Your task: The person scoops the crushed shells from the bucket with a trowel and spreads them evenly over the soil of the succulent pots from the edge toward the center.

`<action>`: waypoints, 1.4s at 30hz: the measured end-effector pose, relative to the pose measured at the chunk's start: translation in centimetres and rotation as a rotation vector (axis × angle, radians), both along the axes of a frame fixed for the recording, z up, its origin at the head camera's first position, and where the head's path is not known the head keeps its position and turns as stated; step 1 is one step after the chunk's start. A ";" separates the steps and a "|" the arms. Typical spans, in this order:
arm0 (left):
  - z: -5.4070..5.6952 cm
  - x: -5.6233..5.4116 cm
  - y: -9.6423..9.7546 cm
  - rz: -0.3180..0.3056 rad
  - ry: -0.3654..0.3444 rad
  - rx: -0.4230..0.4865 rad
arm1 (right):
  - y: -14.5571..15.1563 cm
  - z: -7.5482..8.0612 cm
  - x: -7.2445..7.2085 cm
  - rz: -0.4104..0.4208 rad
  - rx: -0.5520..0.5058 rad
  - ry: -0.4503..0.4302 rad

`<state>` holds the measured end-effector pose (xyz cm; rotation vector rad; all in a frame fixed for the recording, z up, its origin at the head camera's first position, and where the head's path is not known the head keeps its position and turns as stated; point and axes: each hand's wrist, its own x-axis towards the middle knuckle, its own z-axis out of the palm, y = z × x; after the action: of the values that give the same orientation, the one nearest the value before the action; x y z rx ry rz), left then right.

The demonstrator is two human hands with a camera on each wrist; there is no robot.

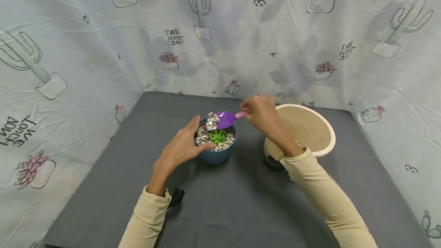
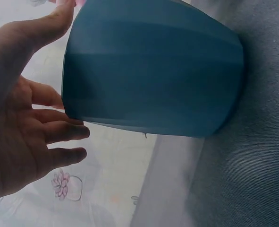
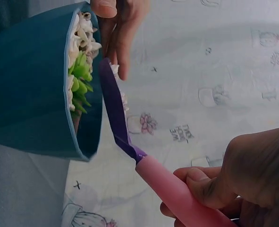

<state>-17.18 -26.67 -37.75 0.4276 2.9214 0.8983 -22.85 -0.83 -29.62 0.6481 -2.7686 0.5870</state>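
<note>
A blue pot [image 1: 215, 157] stands on the grey table, holding a small green succulent [image 1: 218, 136] among pale shell-like pebbles [image 1: 203, 136]. My left hand [image 1: 181, 143] spans its left side, thumb over the near rim and fingers fairly straight along the far side. In the left wrist view, some fingertips touch the pot wall [image 2: 153, 71]. My right hand [image 1: 260, 111] grips the pink handle [image 3: 177, 194] of a purple trowel [image 1: 225, 120]. More pebbles [image 1: 212, 121] lie on its blade, which is above the pot's far part, just over the succulent.
To the right of the blue pot is a large cream tub [image 1: 306, 127] with a wide rim, partly behind my right forearm. Cloth printed with cactus drawings [image 1: 241, 49] hangs along the back and sides of the grey table [image 1: 220, 209].
</note>
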 end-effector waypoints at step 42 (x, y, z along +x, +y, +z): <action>-0.7 1.8 1.2 0.154 -0.027 0.061 | -0.6 0.1 1.2 0.197 0.262 0.807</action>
<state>-15.36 -25.48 -38.43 0.1934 2.9411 1.0044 -21.68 -1.40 -29.55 0.9599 -2.0360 -0.0331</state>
